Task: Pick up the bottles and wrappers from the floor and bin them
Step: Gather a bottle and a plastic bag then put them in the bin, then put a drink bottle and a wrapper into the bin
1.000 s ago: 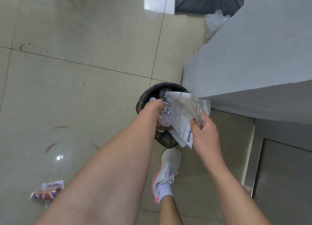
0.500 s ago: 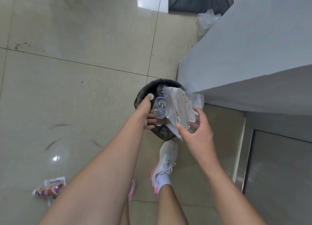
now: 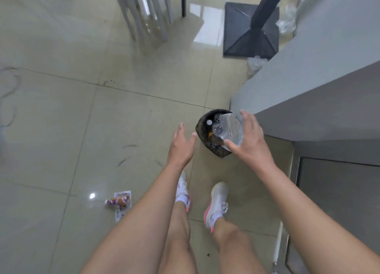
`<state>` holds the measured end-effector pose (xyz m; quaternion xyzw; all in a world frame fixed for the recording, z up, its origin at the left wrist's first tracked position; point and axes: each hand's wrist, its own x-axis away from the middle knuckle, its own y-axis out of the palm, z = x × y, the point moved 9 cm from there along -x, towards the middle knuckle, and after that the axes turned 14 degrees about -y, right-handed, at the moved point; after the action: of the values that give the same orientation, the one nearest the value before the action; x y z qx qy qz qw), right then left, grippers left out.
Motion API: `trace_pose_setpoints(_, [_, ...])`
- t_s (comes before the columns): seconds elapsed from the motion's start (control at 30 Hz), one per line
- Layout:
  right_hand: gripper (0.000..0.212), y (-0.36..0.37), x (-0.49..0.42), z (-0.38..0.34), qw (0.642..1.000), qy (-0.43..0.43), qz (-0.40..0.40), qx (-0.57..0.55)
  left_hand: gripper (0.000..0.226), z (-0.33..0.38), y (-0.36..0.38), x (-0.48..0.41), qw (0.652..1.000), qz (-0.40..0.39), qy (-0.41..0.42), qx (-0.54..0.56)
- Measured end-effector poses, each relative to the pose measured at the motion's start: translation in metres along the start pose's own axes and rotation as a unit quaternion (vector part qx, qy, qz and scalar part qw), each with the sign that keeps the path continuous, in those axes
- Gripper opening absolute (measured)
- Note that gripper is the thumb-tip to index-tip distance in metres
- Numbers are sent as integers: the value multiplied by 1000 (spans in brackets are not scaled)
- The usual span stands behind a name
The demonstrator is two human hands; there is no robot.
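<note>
Black bin [image 3: 213, 150], head view, standing on the tiled floor [image 3: 102, 119] at the corner of a grey counter [image 3: 308, 68]. Inside lie a clear bottle [image 3: 218, 128] and a white wrapper [image 3: 233, 127], the wrapper toward the right side. Left hand [image 3: 181, 146], fingers spread and holding nothing, hovers just left of the bin; right hand [image 3: 251, 142], likewise spread and empty, hangs over its right rim. A purple snack wrapper [image 3: 120, 201] lies near left, well apart from the bin. Crumpled clear plastic [image 3: 255, 65] lies farther off beside the counter.
</note>
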<state>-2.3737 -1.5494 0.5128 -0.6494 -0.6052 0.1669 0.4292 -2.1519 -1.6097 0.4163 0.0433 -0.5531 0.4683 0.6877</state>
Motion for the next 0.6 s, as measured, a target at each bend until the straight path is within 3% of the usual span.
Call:
trace_pose_setpoints(0.2, [103, 75, 33, -92, 989, -121, -82, 25, 79, -119, -76, 52, 992, 126, 5, -30])
trace_pose_setpoints(0.37, [102, 153, 84, -152, 957, -231, -156, 74, 81, -261, -106, 104, 978, 193, -84, -7])
trace_pose_setpoints(0.6, [94, 245, 168, -249, 899, -351, -241, 100, 84, -449, -101, 197, 951, 202, -221, 84])
